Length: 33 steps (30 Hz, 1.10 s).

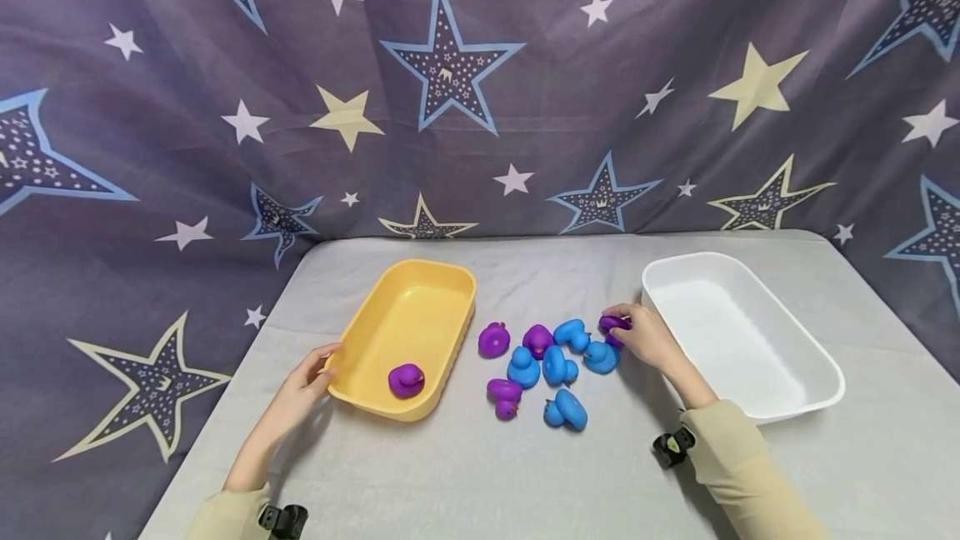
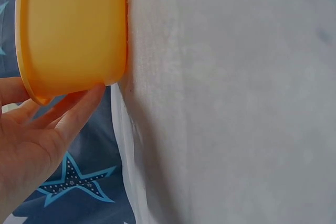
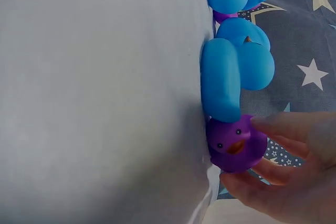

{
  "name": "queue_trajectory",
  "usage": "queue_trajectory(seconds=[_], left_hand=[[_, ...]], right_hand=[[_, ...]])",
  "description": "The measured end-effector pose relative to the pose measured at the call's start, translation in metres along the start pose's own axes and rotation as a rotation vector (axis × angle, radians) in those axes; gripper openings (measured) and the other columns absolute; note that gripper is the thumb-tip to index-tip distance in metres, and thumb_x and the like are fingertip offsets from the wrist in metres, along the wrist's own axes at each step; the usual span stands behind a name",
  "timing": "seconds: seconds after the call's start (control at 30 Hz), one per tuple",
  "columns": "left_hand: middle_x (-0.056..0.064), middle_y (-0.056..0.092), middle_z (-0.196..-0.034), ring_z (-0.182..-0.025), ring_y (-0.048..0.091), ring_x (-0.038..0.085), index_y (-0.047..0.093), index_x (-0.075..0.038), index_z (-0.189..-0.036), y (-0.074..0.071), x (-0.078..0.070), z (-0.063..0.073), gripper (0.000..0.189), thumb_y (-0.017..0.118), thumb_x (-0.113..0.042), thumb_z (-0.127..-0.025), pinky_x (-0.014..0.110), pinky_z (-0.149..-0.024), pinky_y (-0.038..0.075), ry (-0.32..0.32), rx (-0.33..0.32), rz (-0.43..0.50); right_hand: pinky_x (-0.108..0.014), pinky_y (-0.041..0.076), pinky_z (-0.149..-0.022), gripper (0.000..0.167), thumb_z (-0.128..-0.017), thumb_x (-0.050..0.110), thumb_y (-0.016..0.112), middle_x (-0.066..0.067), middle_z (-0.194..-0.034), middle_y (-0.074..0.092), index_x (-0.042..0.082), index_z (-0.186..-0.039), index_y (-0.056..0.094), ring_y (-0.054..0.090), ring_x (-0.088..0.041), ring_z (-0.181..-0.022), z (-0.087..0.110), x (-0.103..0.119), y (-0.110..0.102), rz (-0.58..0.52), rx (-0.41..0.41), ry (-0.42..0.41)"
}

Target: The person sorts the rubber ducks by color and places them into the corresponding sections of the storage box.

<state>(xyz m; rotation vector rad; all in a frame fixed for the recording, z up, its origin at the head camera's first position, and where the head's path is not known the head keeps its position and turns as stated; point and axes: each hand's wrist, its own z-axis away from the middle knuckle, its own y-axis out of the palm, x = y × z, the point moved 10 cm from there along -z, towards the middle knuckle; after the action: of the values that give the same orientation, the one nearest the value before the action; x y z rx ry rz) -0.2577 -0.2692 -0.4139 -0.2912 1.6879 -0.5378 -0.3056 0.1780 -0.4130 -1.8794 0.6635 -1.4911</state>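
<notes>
My right hand (image 1: 647, 338) is at the right end of a loose group of rubber ducks, with thumb and fingers round a purple rubber duck (image 3: 237, 142). That duck is on the table, right against a blue duck (image 3: 223, 80); its beak points towards the right wrist camera. On the left, my left hand (image 1: 303, 386) holds the near left corner of a yellow tray (image 1: 442, 272), fingertips at its rim and outer wall (image 2: 73, 30). Inside the tray, near its front end, lies another purple duck (image 1: 406, 380).
Between the trays are several blue ducks, one at the front (image 1: 566, 410), and purple ones, including one at the left (image 1: 493, 340). A white tray (image 1: 720, 332) stands right of my right hand. Grey cloth covers the table (image 1: 450, 482); a star-patterned curtain (image 1: 480, 165) hangs behind.
</notes>
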Motion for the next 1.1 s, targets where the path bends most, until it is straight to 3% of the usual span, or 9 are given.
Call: queue_trajectory(seconds=[0.63, 1.1], left_hand=[[0.033, 0.044, -0.119, -0.095, 0.050, 0.003, 0.039, 0.009, -0.124, 0.0002, -0.0002, 0.0003, 0.035, 0.040, 0.002, -0.090, 0.020, -0.073, 0.047, 0.010, -0.005, 0.002], [0.034, 0.043, -0.119, -0.095, 0.050, 0.003, 0.038, 0.009, -0.124, 0.0005, 0.0002, 0.0003, 0.034, 0.039, 0.000, -0.091, 0.021, -0.073, 0.047, 0.015, 0.004, 0.014]], right_hand=[[-0.047, 0.043, -0.077, 0.019, -0.076, -0.004, 0.058, -0.023, -0.092, 0.062, -0.006, -0.095, 0.061, 0.057, -0.035, -0.085, -0.0034, -0.0028, 0.0004, 0.051, -0.046, 0.004], [-0.048, 0.043, -0.079, 0.019, -0.077, -0.004, 0.057, -0.025, -0.093, 0.061, -0.007, -0.095, 0.061, 0.056, -0.037, -0.088, -0.0047, -0.0037, 0.0025, 0.003, -0.053, 0.006]])
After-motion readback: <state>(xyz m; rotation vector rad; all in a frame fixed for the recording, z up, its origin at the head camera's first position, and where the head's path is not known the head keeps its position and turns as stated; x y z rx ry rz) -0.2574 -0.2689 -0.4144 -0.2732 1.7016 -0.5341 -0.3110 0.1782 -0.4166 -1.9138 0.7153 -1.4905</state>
